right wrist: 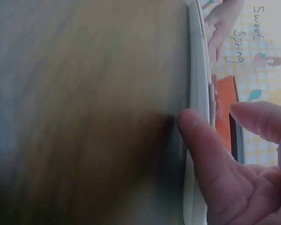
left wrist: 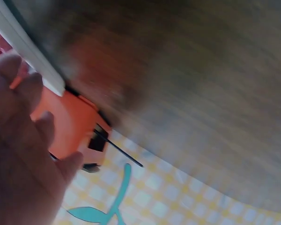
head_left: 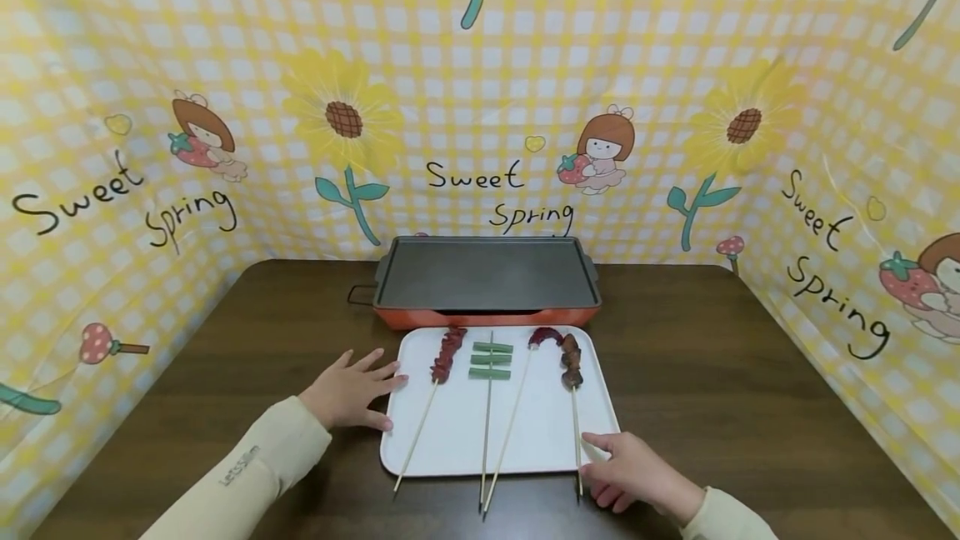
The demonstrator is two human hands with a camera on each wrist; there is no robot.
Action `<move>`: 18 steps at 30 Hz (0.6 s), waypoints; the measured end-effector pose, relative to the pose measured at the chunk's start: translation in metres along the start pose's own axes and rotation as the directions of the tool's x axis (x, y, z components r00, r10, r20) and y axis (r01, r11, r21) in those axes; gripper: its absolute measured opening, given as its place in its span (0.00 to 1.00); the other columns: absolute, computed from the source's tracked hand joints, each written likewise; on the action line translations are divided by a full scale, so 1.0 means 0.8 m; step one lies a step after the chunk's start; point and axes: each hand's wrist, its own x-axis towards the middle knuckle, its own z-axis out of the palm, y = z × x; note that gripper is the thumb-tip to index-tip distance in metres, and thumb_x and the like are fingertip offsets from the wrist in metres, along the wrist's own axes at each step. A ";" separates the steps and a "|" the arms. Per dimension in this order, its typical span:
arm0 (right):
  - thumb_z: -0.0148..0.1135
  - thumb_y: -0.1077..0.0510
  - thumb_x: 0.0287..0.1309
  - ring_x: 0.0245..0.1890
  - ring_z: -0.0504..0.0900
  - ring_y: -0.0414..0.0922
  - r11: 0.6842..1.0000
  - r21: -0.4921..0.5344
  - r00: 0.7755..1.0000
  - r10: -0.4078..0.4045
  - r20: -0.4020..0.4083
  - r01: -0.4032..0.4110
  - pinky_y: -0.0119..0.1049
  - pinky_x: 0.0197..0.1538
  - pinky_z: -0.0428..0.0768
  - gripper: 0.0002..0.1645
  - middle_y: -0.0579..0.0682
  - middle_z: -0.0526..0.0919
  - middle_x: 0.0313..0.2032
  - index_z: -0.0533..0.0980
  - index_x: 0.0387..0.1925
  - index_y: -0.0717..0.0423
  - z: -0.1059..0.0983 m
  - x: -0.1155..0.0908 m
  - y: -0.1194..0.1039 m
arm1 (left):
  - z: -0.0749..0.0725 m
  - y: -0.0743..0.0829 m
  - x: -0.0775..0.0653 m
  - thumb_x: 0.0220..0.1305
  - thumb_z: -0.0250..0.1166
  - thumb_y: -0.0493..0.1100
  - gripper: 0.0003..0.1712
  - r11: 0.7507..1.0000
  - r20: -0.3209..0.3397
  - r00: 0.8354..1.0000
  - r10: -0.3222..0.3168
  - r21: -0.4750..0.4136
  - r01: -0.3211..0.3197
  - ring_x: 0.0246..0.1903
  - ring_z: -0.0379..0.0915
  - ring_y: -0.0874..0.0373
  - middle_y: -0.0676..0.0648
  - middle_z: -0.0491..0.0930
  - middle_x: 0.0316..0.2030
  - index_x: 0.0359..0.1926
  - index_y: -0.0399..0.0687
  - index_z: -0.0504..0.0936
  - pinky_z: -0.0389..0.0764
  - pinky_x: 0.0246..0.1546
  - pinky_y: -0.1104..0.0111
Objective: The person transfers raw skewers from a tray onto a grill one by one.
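Note:
A white tray (head_left: 450,448) carries several skewers with pale sticks overhanging its near edge. From left to right, they are a red meat skewer (head_left: 447,354), a skewer of green strips (head_left: 491,361), one with a dark red curved piece (head_left: 545,337) and a brown meat skewer (head_left: 572,361). My left hand (head_left: 354,390) spreads its fingers at the tray's left rim, fingertips over it. Beside the brown skewer's stick, at the tray's lower right corner, is my right hand (head_left: 630,469). In the right wrist view its thumb (right wrist: 203,145) and index finger stand apart, with no stick visible between them.
Directly behind the tray stands an orange grill (head_left: 390,319) with a flat dark plate (head_left: 487,273) and a wire handle (head_left: 362,296) on its left. A yellow checked cloth (head_left: 480,90) hangs round the back and sides of the dark wooden table (head_left: 712,357).

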 end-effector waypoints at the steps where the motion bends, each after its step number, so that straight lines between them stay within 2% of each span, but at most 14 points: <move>1: 0.63 0.60 0.55 0.16 0.80 0.41 1.000 0.011 1.000 0.008 0.002 -0.008 0.34 0.18 0.77 0.39 0.52 0.81 0.17 0.61 0.63 0.77 0.002 0.000 0.000 | -0.001 -0.001 0.001 0.54 0.61 0.67 0.43 1.000 0.007 1.000 0.003 0.007 -0.003 0.69 0.51 0.42 0.46 0.66 0.67 0.67 0.54 0.70 0.53 0.62 0.39; 5: 0.63 0.61 0.53 0.16 0.79 0.40 0.996 0.073 0.999 0.040 0.013 -0.040 0.32 0.18 0.76 0.43 0.51 0.81 0.18 0.56 0.66 0.77 0.007 0.002 0.001 | -0.003 -0.004 0.004 0.52 0.63 0.67 0.43 0.999 0.019 1.000 0.011 0.030 -0.012 0.69 0.51 0.42 0.46 0.67 0.66 0.67 0.53 0.70 0.52 0.63 0.40; 11: 0.66 0.61 0.53 0.15 0.78 0.40 0.991 0.131 0.999 0.036 0.015 -0.038 0.32 0.18 0.76 0.50 0.50 0.81 0.18 0.48 0.68 0.78 0.016 0.007 0.010 | 0.002 -0.004 0.002 0.52 0.62 0.68 0.44 1.000 0.018 1.000 0.014 0.022 -0.015 0.69 0.52 0.43 0.46 0.68 0.66 0.67 0.52 0.70 0.53 0.62 0.40; 18: 0.62 0.70 0.47 0.16 0.80 0.40 0.981 0.196 1.000 0.011 -0.001 -0.010 0.31 0.19 0.77 0.48 0.54 0.82 0.19 0.48 0.65 0.81 0.021 0.013 0.008 | 0.000 -0.006 0.001 0.53 0.62 0.68 0.45 0.999 0.005 0.999 0.033 -0.023 -0.033 0.69 0.52 0.40 0.43 0.67 0.66 0.67 0.49 0.70 0.52 0.62 0.39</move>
